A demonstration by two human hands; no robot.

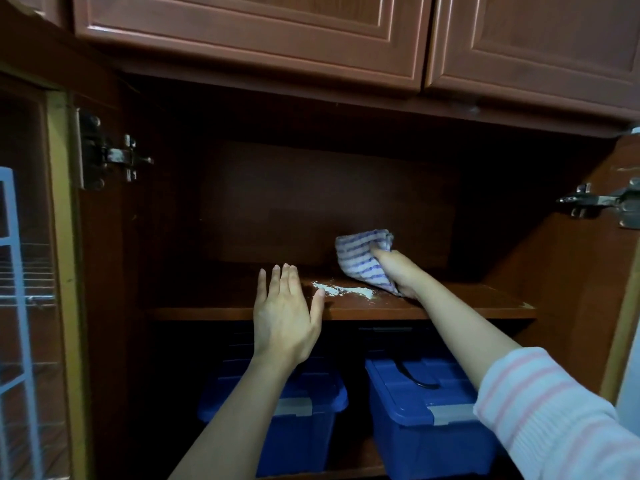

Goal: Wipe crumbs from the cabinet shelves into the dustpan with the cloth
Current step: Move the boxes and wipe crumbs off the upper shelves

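Observation:
A patch of white crumbs (343, 291) lies near the front of the brown cabinet shelf (467, 304). My right hand (398, 273) grips a bunched white cloth with blue stripes (363, 259), held on the shelf just right of the crumbs. My left hand (285, 315) is flat with straight fingers at the shelf's front edge, just left of the crumbs, holding nothing. No dustpan is in view.
Two blue lidded plastic boxes (426, 417) (304, 403) stand on the lower shelf below. Both cabinet doors are swung open, with metal hinges at the left (114, 157) and right (602, 202). Closed upper doors (249, 32) overhang. A white wire rack (20, 292) shows at far left.

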